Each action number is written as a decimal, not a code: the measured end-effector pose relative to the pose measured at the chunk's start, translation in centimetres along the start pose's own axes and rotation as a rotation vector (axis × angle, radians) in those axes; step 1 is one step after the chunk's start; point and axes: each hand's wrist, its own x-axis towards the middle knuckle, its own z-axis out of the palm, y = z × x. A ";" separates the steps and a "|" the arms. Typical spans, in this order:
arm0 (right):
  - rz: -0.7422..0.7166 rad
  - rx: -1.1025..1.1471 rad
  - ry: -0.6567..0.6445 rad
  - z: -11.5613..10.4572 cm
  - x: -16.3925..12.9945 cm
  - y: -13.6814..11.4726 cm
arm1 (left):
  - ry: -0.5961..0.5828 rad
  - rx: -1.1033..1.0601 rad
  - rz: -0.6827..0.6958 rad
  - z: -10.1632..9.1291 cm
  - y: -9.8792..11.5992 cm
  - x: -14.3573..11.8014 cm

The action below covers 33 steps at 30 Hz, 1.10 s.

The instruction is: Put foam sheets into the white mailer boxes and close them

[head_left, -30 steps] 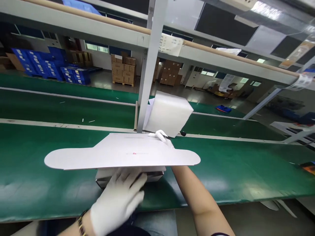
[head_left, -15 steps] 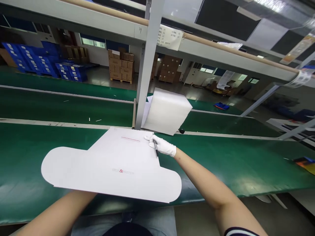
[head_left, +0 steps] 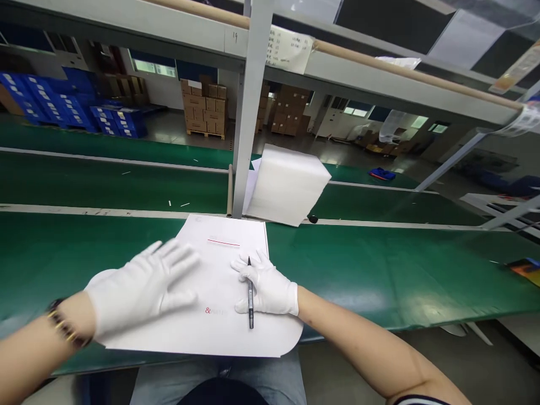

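Observation:
A large white sheet (head_left: 169,332), wide with rounded ends and a narrower far part, lies on the green work surface in front of me. It bears a red line and a small red ampersand. My left hand (head_left: 143,284), in a white glove, is over its left side with fingers spread and slightly blurred; whether it touches the sheet I cannot tell. My right hand (head_left: 270,286), gloved too, rests on the sheet's right side, fingers spread, with a black pen (head_left: 251,304) tucked between them. The pen's tip points away from me.
Behind the sheet, a stack of white foam-like sheets (head_left: 291,185) leans by a grey metal post (head_left: 248,112). A shelf rail (head_left: 379,84) with a handwritten paper (head_left: 289,50) crosses overhead. Small white scraps (head_left: 170,203) lie on the far green surface (head_left: 105,183).
My left hand has come from beneath the sheet to above its left side. My right hand has moved nearer to me, its fingers spreading and the pen turning. The sheet now lies flatter.

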 end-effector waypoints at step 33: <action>0.727 0.656 0.850 6.6 -3.8 3.9 | 0.115 -0.777 -0.824 4.3 0.2 2.3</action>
